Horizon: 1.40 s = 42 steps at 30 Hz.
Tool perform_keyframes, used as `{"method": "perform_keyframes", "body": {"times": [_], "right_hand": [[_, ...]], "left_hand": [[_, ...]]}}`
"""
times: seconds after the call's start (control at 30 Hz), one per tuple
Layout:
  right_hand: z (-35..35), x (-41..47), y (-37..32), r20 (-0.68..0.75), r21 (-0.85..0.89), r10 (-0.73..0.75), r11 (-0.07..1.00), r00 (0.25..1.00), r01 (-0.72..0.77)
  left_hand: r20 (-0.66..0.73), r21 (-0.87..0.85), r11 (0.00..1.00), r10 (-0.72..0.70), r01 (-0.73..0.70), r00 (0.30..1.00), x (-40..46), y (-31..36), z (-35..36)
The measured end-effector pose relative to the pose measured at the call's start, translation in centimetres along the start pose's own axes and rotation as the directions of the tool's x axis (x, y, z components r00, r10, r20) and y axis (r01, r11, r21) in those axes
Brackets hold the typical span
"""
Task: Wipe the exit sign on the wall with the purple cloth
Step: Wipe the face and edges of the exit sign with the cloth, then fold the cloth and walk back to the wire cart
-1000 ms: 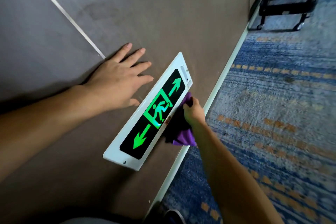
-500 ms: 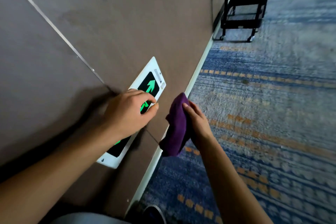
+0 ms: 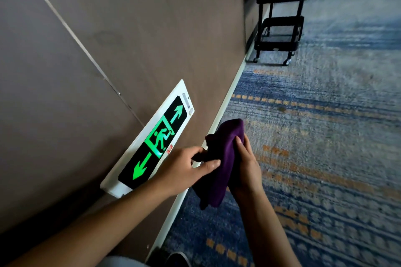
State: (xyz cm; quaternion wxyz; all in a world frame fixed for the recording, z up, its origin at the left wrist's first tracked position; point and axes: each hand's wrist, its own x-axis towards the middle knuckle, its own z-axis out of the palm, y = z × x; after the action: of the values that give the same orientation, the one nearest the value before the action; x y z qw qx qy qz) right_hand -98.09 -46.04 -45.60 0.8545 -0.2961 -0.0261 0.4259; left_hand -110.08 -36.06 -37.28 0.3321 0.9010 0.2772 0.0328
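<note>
The exit sign (image 3: 152, 143) is a white-framed black panel with a green running figure and two green arrows, mounted low on the brown wall (image 3: 130, 28). The purple cloth (image 3: 221, 158) hangs bunched in front of the skirting, to the right of the sign and not touching it. My right hand (image 3: 245, 169) grips the cloth from the right side. My left hand (image 3: 184, 169) pinches its left edge between thumb and fingers, just below the sign's lower right edge. The sign's face is fully in view.
A white skirting board (image 3: 230, 95) runs along the wall's foot. Blue and orange patterned carpet (image 3: 314, 136) covers the floor to the right. A black wheeled cart (image 3: 280, 28) stands against the wall further along. A dark shoe tip (image 3: 178, 259) shows at the bottom.
My left hand left the wall, crossed the sign and now grips the cloth. My right hand pulled the cloth away from the sign's lower edge. The view shifted.
</note>
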Motion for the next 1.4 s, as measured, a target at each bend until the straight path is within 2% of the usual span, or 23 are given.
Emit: {"method": "perform_keyframes", "body": {"times": [0.07,0.13,0.23,0.43,0.57,0.67,0.77,0.83,0.93,1.03,1.17,1.27,1.33,1.4], "right_hand": [[0.5,0.3,0.0,-0.012,0.024,-0.016,1.0,1.0,0.016],[0.9,0.5,-0.4,-0.005,0.038,-0.042,0.998,0.999,0.043],[1.1,0.2,-1.2,-0.024,-0.078,-0.107,0.991,0.994,0.104],[1.1,-0.9,-3.2,-0.066,-0.297,-0.306,0.915,0.95,0.274],[0.9,-1.2,-4.5,-0.098,-0.277,-0.374,0.9,0.922,0.336],[0.6,-0.7,-4.5,-0.134,-0.2,-0.339,0.93,0.931,0.309],[0.2,-0.2,-4.0,-0.166,-0.147,-0.298,0.95,0.94,0.275],[-0.3,-0.2,-3.6,-0.165,-0.24,-0.349,0.921,0.923,0.305],[-1.8,-0.9,-2.8,-0.131,-0.439,-0.448,0.826,0.884,0.353],[-3.2,-1.4,-1.9,-0.142,-0.544,-0.446,0.781,0.884,0.307],[-4.8,-1.7,-1.2,-0.213,-0.605,-0.44,0.761,0.872,0.235],[-5.8,-1.7,-1.4,-0.221,-0.726,-0.478,0.663,0.85,0.184],[-5.5,-1.1,-2.3,-0.217,-0.773,-0.426,0.625,0.878,0.112],[-4.6,-0.2,-3.5,-0.227,-0.754,-0.279,0.656,0.933,0.013]], "left_hand": [[-0.005,-0.101,0.994,-0.037,0.036,0.999,0.2,-0.2,0.1],[-0.067,-0.137,0.99,-0.054,0.045,0.996,0.7,-0.5,0.1],[-0.125,-0.2,0.978,-0.085,0.059,0.989,1.5,-0.8,0.4],[-0.085,-0.416,0.907,-0.116,0.071,0.99,3.2,0.3,2.0],[-0.02,-0.53,0.845,-0.094,0.069,0.995,3.5,1.4,2.7],[0.131,-0.542,0.836,-0.021,0.09,0.991,3.1,1.7,2.5],[0.136,-0.469,0.879,-0.02,0.082,0.991,3.4,1.9,2.5],[0.116,-0.442,0.893,-0.043,0.09,0.992,3.7,1.8,2.2],[0.113,-0.501,0.858,-0.07,0.117,0.991,3.6,0.8,1.2],[0.119,-0.547,0.827,-0.073,0.127,0.99,3.5,0.0,0.9],[0.16,-0.49,0.869,0.01,0.07,0.987,3.9,0.2,1.1],[0.22,-0.545,0.832,0.024,0.102,0.975,4.2,-0.2,0.9],[0.26,-0.61,0.777,0.009,0.157,0.966,4.3,-0.1,0.2],[0.277,-0.684,0.704,0.013,0.188,0.961,4.6,0.2,-0.7]]}}
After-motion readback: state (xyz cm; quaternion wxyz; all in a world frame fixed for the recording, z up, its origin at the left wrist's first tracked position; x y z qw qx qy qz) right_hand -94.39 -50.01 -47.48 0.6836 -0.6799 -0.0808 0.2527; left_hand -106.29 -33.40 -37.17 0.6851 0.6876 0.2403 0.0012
